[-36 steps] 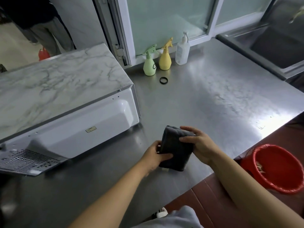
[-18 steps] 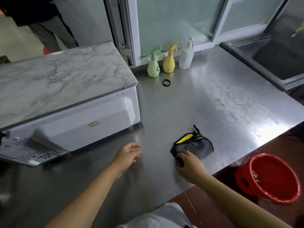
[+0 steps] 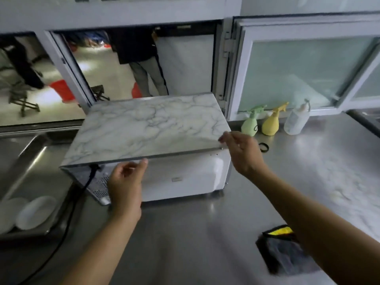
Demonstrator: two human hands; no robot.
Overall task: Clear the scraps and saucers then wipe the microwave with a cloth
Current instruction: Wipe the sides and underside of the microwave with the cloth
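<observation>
head view: the microwave (image 3: 185, 177) stands on the steel desk (image 3: 205, 233) with its white back panel facing the camera and a marble-patterned top. the left hand (image 3: 125, 182) is raised in front of the microwave's back, just under the near edge of the top, fingers loosely bent and holding nothing; whether a fingertip touches that edge cannot be told. the right hand (image 3: 241, 153) is at the microwave's near right top corner, fingers relaxed and spread with the tips at the corner edge, gripping nothing that shows. the cloth (image 3: 285, 251), dark grey with a yellow and black patch, lies flat on the desk well to the right of the microwave and nearer the camera, partly hidden under the right forearm, apart from both hands. white saucers (image 3: 30, 212) lie in the sink (image 3: 24, 157) to the left of the microwave, and a black cable (image 3: 82, 192) runs down from the microwave's back left corner. beyond the microwave's right side stand a green spray bottle (image 3: 251, 124), a yellow spray bottle (image 3: 272, 122) and a clear pump bottle (image 3: 297, 120), with a small black ring (image 3: 264, 147) on the desk before them.
</observation>
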